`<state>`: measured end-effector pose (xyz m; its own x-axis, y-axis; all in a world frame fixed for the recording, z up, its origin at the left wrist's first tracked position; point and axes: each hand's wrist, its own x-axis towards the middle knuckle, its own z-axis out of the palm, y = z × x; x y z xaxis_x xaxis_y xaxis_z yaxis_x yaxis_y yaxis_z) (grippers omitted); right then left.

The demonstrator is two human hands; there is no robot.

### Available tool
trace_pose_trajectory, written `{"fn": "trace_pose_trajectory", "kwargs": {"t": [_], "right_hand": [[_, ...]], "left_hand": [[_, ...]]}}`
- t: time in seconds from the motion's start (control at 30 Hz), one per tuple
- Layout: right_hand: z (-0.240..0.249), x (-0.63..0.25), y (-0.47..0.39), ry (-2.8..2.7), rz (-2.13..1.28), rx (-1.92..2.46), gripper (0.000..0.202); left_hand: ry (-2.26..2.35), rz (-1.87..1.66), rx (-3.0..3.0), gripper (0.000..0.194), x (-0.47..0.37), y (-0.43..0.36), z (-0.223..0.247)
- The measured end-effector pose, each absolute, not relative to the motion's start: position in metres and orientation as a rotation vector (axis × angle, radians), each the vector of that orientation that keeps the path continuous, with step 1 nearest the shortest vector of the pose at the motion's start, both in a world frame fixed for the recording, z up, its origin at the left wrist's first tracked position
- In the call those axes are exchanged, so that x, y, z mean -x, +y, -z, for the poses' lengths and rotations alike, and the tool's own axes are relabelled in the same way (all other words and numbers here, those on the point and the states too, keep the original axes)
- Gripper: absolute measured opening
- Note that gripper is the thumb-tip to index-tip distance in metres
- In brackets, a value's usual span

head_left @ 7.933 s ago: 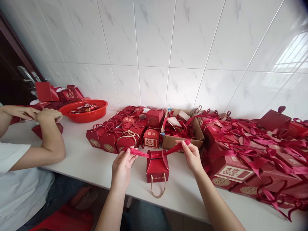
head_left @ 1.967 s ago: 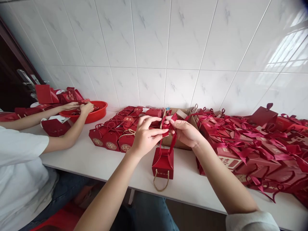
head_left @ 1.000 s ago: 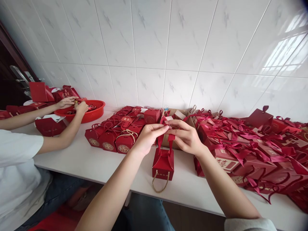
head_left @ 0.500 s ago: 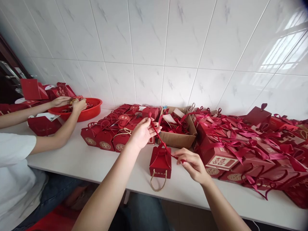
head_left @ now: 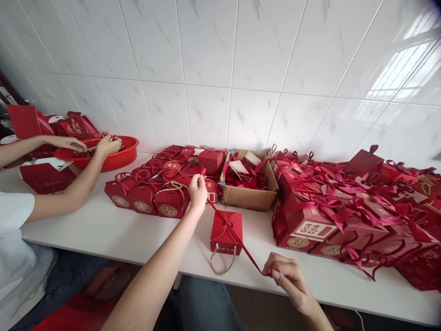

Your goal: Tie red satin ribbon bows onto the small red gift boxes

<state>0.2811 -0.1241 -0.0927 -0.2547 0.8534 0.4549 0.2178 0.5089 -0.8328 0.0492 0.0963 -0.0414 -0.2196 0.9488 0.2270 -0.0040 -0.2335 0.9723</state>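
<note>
A small red gift box with a twisted rope handle hanging over its front stands before me on the white table. A dark red ribbon crosses the box's top, where its flaps meet, and runs taut to both sides. My left hand, up and left of the box, is closed on one end of the ribbon. Low to the right, over the table's front edge, my right hand pinches the other end. Neither hand touches the box itself.
Rows of red boxes stand behind left. A cardboard box of ribbons and cards sits behind. Ribboned boxes are stacked at right. At far left a co-worker's hands are over a red basin. The tiled wall bounds the back.
My hands have drawn apart, the left outward and the right down toward me. The ribbon is pulled tight, and the box's top flaps now lie flat and closed. The view has shifted slightly.
</note>
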Motion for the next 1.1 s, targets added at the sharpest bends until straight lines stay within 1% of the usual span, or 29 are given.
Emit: {"fn": "trace_pose_trajectory", "kwargs": {"t": [0.2,0.33,0.5,0.57,0.67,0.7,0.73,0.77,0.8,0.87,0.93,1.0,1.1], "right_hand": [[0.112,-0.289,-0.136,-1.622,-0.739,0.994,0.038],[0.125,-0.295,-0.140,-1.530,-0.730,1.081,0.037],[0.125,-0.297,-0.136,-1.382,-0.680,1.183,0.032],[0.124,-0.295,-0.132,-1.347,-0.645,1.251,0.030],[0.124,-0.289,-0.124,-1.321,-0.579,1.336,0.024],[0.123,-0.286,-0.121,-1.322,-0.536,1.354,0.020],[0.121,-0.282,-0.117,-1.326,-0.488,1.364,0.016],[0.118,-0.278,-0.114,-1.339,-0.445,1.364,0.014],[0.114,-0.273,-0.109,-1.364,-0.413,1.350,0.013],[0.102,-0.263,-0.098,-1.451,-0.398,1.277,0.015],[0.088,-0.252,-0.085,-1.557,-0.403,1.176,0.017],[0.077,-0.243,-0.070,-1.671,-0.437,1.122,0.028],[0.068,-0.234,-0.050,-1.863,-0.534,1.132,0.053]], "left_hand": [[1.349,-1.528,-1.493,0.029,-0.053,0.093,0.074],[1.382,-1.476,-1.578,0.029,-0.052,0.093,0.077],[1.424,-1.408,-1.618,0.030,-0.038,0.077,0.078],[1.461,-1.425,-1.599,0.040,-0.029,0.065,0.079],[1.547,-1.499,-1.546,0.073,-0.019,0.040,0.080],[1.576,-1.534,-1.532,0.082,-0.018,0.030,0.079],[1.594,-1.562,-1.526,0.086,-0.018,0.021,0.078],[1.593,-1.575,-1.532,0.085,-0.020,0.011,0.077],[1.572,-1.569,-1.549,0.080,-0.022,0.002,0.076],[1.502,-1.517,-1.583,0.067,-0.030,-0.014,0.075],[1.435,-1.449,-1.581,0.061,-0.039,-0.024,0.077],[1.382,-1.388,-1.546,0.059,-0.047,-0.028,0.081],[1.325,-1.345,-1.477,0.056,-0.054,-0.027,0.086]]}}
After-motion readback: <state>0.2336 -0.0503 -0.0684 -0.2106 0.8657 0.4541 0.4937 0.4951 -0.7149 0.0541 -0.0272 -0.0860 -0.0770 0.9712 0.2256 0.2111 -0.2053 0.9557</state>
